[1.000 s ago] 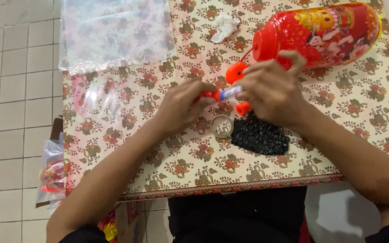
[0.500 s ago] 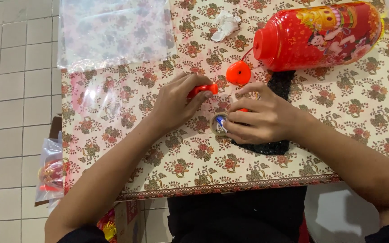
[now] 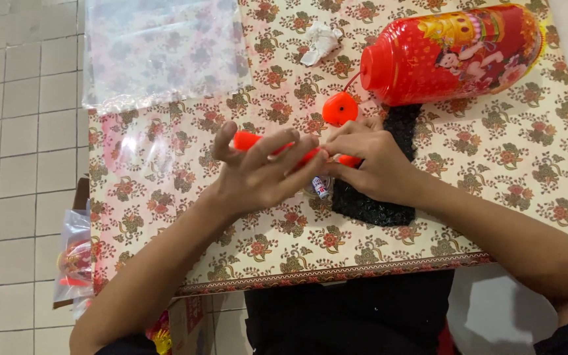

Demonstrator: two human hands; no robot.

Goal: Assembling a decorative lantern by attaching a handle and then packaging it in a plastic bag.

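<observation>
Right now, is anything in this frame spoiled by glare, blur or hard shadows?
Head view: even indoor light with only soft shadows. Glare streaks the clear plastic bag and the film on the tablecloth below it, washing out the flower pattern. The left hand and right hand are fairly sharp, but the orange stick they hold is mostly hidden. The red lantern shows small highlights.

My left hand reaches in from the lower left, fingers spread and partly curled, thumb raised. My right hand comes in from the lower right, fingers bent and pinched. Both forearms are bare, and the fingertips meet in the middle.
</observation>
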